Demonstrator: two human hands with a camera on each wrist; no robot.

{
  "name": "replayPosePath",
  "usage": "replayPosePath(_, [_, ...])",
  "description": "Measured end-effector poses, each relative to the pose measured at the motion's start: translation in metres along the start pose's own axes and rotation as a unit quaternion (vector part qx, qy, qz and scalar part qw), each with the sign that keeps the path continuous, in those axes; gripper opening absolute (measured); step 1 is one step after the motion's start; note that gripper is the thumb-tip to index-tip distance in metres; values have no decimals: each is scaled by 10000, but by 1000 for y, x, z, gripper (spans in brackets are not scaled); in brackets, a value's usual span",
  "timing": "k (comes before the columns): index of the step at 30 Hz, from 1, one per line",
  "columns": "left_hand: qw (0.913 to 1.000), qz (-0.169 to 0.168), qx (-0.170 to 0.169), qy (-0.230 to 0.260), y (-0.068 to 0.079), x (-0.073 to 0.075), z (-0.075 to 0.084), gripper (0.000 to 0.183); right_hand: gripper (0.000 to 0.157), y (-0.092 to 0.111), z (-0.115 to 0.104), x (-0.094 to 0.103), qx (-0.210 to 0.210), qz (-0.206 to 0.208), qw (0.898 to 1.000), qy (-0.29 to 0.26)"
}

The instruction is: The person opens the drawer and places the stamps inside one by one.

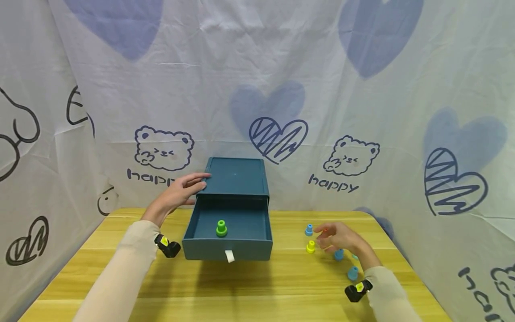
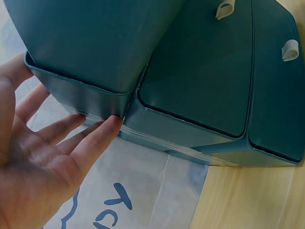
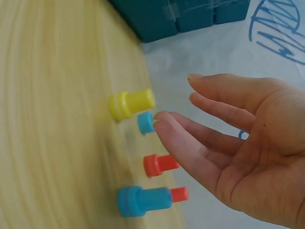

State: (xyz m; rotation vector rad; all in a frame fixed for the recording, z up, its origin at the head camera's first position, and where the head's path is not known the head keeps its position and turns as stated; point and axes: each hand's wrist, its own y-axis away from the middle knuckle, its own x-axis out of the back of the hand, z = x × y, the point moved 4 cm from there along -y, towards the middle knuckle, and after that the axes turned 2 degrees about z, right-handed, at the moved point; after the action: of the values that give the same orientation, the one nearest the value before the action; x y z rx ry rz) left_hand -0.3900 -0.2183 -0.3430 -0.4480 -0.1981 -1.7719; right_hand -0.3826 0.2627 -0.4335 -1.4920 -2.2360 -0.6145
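Observation:
A dark teal drawer cabinet (image 1: 236, 176) has its top drawer (image 1: 251, 249) pulled out. In that drawer stands a green stepped peg (image 1: 221, 229). My left hand (image 1: 174, 196) rests against the cabinet's left side with fingers spread. In the left wrist view its fingertips (image 2: 112, 122) touch the cabinet wall below the top drawer. My right hand (image 1: 338, 236) hovers among small pegs on the table, its fingers loosely bent and nothing between them. Nearest to it are a yellow peg (image 1: 310, 247) and a blue peg (image 1: 309, 230). A red peg (image 3: 159, 164) shows in the right wrist view.
Two more blue pegs, one by the right wrist (image 1: 352, 273) and one partly under the hand (image 1: 339, 255), stand on the wooden table (image 1: 306, 290). White pull tabs (image 2: 289, 50) mark the lower drawers. A printed white cloth (image 1: 225, 107) hangs behind the table.

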Motion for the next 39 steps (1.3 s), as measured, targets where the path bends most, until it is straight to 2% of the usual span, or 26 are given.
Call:
replayPosePath(7, [10000, -14, -21, -1, -1, 0, 0, 62, 47, -5, 19, -7, 58, 44, 9999, -141])
replayPosePath(20, [10000, 9, -21, -21, 0, 0, 1, 63, 53, -14, 31, -27, 224, 107, 9989, -387])
replayPosePath(29, [10000, 38, -35, -10, 1, 1, 0, 63, 45, -19, 35, -37, 134, 623, 9964, -557])
replayPosePath(39, [10000, 40, 14, 1, 1, 0, 0, 62, 33, -22, 37, -42, 174, 901, 9943, -539])
